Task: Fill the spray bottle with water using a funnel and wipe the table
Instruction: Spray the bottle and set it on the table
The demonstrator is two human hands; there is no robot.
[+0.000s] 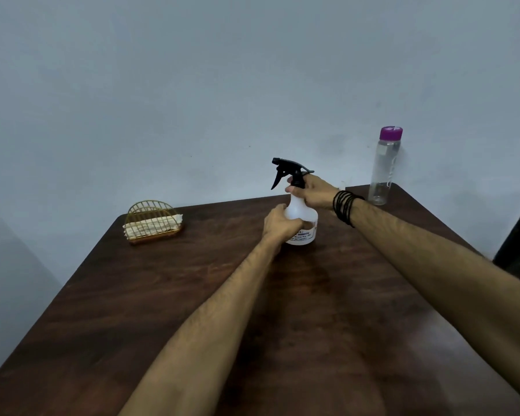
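Both hands gripped the upright spray bottle, far-centre on the table.
The right hand (312, 192) curled round the black trigger-sprayer collar (297, 181); directly below, the left hand (278, 223) wrapped the white translucent plastic spray bottle (302, 217), long axis vertical, on the dark wooden table (162, 295).

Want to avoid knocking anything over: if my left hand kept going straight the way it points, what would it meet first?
The left hand already grips the spray bottle, so that comes first. Beyond it, the line looks free to the wall, though depth is unclear.

A gold wire napkin holder (152, 222) with white napkins stands before the pale wall (192, 85).
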